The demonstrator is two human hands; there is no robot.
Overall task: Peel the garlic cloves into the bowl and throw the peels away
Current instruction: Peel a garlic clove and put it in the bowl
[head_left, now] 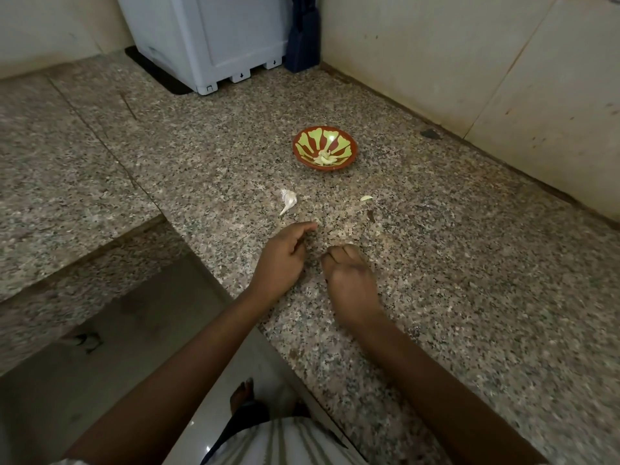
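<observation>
Fingers (307, 227) of the left hand (281, 263): loosely curled, one stretched flat toward the far side of the bench; nothing shows between them.
Fingers (342, 255) of the right hand (350, 283): curled under with the knuckles up, tips on or just over the stone; blurred, so I cannot tell whether they pinch a scrap of skin.
Hands: side by side, near each other but apart, both on the near part of the bench.
Garlic peel (288, 200): a white papery husk with a stalk, lying just beyond the left hand, untouched.
Loose clove (366, 198): pale, on the stone beyond the right hand and well short of the bowl; it looks bare, though it is too small to be sure.
Bowl (349, 152): red-brown with a green pattern, standing farther back, well apart from both hands.
Peeled cloves (323, 158): a small heap in the bottom of the bowl.
Done, by my reading: most of the peeling, since the cloves are already in the bowl.
Left, by my reading: the loose clove has to go in, and the husk and any fine scraps must be gathered and thrown away; no bin is in view.
Granite bench (453, 280): speckled grey-brown stone, L-shaped, with a seam across the left wing.
Back corner: a white appliance (208, 38) on a dark mat, a dark blue object (303, 38) beside it.
Tiled wall (469, 62): cream, stained, along the right edge.
Floor (117, 347): glossy tile below the bench edge, with a bare foot (241, 394) on it.
</observation>
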